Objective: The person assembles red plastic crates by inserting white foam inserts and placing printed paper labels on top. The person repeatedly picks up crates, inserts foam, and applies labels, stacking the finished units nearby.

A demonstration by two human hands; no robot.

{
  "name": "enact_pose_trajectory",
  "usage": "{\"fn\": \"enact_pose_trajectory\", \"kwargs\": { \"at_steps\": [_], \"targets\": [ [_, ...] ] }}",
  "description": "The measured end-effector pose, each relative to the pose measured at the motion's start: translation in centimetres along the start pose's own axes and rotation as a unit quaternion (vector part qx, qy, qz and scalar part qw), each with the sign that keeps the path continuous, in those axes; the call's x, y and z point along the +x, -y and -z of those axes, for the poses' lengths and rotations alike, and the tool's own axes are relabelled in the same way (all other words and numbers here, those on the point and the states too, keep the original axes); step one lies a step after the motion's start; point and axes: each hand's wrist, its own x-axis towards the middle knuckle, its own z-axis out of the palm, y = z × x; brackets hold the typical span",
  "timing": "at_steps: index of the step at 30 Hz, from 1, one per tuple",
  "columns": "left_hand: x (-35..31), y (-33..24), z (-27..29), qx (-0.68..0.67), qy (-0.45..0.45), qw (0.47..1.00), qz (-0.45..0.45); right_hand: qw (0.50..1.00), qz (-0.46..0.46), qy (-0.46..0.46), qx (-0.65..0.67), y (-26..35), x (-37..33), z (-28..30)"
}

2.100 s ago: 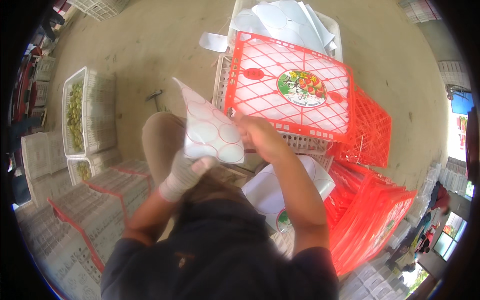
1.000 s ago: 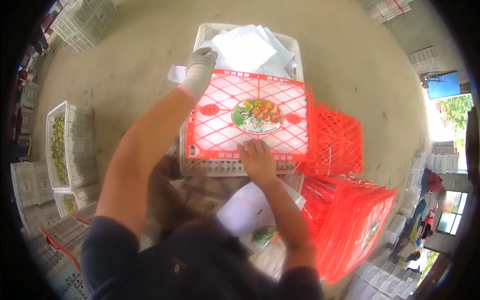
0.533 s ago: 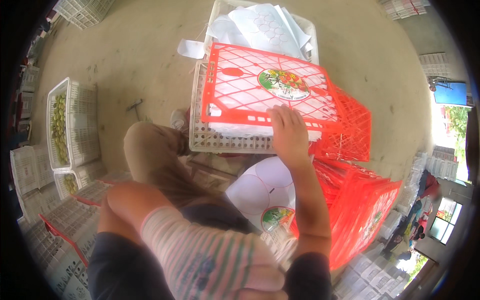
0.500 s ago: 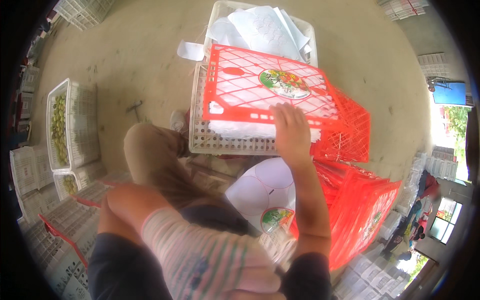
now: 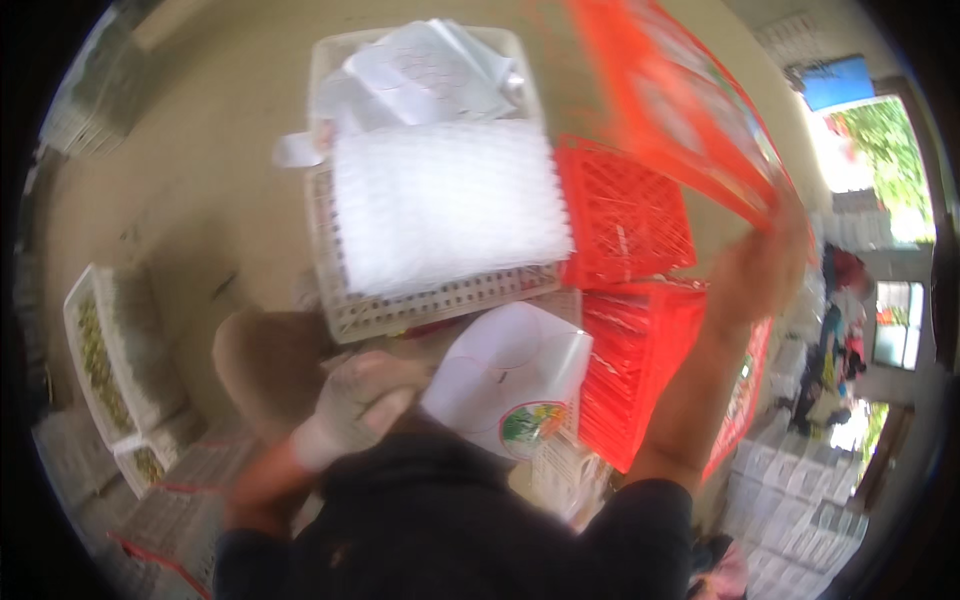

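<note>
dark navy short-sleeved shirt (image 5: 470,530), sleeve hems ending above the elbows on both arms. left hand (image 5: 355,400) in a pale, dirt-smudged fabric glove with a whitish knit cuff at the wrist. right hand (image 5: 765,265) bare, motion-blurred. tan trouser knee (image 5: 265,365) just left of the glove.

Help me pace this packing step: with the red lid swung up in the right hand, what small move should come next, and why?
Probably set the red lid aside on the red crates. The right hand holds it raised, and the white crate, covered by foam sheet, lies open. The left hand is empty.
</note>
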Motion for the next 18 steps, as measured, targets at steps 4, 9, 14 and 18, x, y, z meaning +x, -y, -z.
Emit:
{"fn": "enact_pose_trajectory", "kwargs": {
  "at_steps": [4,9,14,18],
  "targets": [
    [-0.8,3.8,-2.5,-0.033,0.004,0.992,0.126,0.946,-0.09,0.046,-0.309,-8.1,-5.0,10.0],
    [0.7,5.5,-5.4,-0.071,0.023,0.991,0.108,0.851,-0.177,0.139,-0.475,-12.6,-15.3,19.3],
    [3.8,3.8,-7.4,-0.058,0.097,0.987,0.114,0.818,-0.387,0.4,-0.146,-10.8,-26.9,22.6],
    [3.0,5.2,-8.9,-0.044,0.046,0.992,0.107,0.779,-0.434,0.449,-0.063,-10.0,-27.2,23.4]
  ]
}}
